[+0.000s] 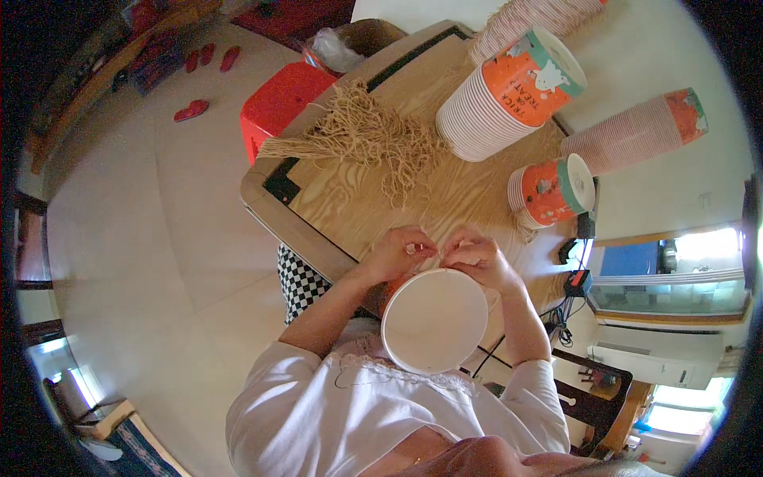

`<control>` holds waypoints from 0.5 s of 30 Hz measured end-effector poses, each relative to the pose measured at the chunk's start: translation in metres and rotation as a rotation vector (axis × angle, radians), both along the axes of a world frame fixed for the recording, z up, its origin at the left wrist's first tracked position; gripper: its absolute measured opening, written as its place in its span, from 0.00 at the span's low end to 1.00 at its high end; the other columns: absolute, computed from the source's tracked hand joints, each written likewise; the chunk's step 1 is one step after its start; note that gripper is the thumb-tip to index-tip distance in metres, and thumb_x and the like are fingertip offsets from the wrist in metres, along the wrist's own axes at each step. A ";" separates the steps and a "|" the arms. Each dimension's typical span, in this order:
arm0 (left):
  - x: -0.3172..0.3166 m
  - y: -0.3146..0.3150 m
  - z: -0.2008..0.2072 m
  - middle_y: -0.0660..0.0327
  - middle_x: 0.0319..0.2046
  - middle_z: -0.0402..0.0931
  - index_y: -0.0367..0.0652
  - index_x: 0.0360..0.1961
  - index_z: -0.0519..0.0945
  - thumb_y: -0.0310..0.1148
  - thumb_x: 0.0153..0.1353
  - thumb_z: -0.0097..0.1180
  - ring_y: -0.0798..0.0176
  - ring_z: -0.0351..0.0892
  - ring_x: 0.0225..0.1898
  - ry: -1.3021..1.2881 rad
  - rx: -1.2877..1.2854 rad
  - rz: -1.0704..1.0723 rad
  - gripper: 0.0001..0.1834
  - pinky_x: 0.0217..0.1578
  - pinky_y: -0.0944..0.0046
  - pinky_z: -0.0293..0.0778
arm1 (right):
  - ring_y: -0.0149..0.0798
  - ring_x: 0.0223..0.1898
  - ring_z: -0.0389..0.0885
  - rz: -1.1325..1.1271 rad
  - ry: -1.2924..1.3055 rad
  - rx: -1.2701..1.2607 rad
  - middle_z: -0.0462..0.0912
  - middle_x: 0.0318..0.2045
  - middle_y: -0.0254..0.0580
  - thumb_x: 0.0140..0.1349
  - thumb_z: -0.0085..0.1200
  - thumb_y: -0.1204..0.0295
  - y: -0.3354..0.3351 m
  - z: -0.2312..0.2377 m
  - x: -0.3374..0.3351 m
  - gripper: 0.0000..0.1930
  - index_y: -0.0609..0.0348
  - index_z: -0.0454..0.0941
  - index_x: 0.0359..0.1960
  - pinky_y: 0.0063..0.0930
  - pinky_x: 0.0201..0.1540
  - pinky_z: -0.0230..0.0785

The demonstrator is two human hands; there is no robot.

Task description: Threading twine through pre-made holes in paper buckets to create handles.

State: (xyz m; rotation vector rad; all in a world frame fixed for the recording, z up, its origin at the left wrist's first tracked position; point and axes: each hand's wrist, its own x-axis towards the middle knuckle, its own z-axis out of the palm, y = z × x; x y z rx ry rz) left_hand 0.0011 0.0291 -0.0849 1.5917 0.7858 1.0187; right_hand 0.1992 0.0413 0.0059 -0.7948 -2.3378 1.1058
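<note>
On the wood-grain table, jute twine is lying at left. We are pinching the fingertips of the left hand beyond an open paper bucket before our chest, and those of the right hand by its far rim, grasping what, we cannot tell; rightward, stacked orange buckets are standing.

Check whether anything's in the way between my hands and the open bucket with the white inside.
Nothing visible is: your left hand and right hand are right at the far rim of the bucket. The tan twine and stacked buckets lie beyond, on the table.
</note>
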 end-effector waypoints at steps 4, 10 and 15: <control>0.000 0.000 -0.006 0.61 0.27 0.76 0.43 0.31 0.82 0.30 0.53 0.60 0.64 0.76 0.29 -0.037 0.047 0.050 0.05 0.30 0.66 0.71 | 0.39 0.34 0.76 0.031 0.003 -0.035 0.77 0.29 0.39 0.46 0.64 0.78 0.000 0.010 -0.001 0.06 0.58 0.81 0.27 0.30 0.36 0.69; 0.000 0.000 -0.002 0.60 0.28 0.76 0.42 0.31 0.82 0.30 0.53 0.60 0.63 0.75 0.29 -0.018 0.008 0.016 0.05 0.30 0.65 0.71 | 0.38 0.33 0.77 0.021 -0.080 -0.009 0.78 0.29 0.39 0.46 0.63 0.79 0.002 0.012 -0.005 0.06 0.58 0.81 0.27 0.30 0.35 0.70; 0.001 0.000 -0.002 0.58 0.28 0.76 0.42 0.32 0.81 0.31 0.54 0.59 0.61 0.76 0.29 0.010 -0.008 0.001 0.06 0.31 0.63 0.71 | 0.39 0.34 0.77 0.030 -0.025 -0.047 0.79 0.30 0.40 0.47 0.63 0.79 0.001 0.009 -0.002 0.05 0.58 0.81 0.27 0.31 0.35 0.70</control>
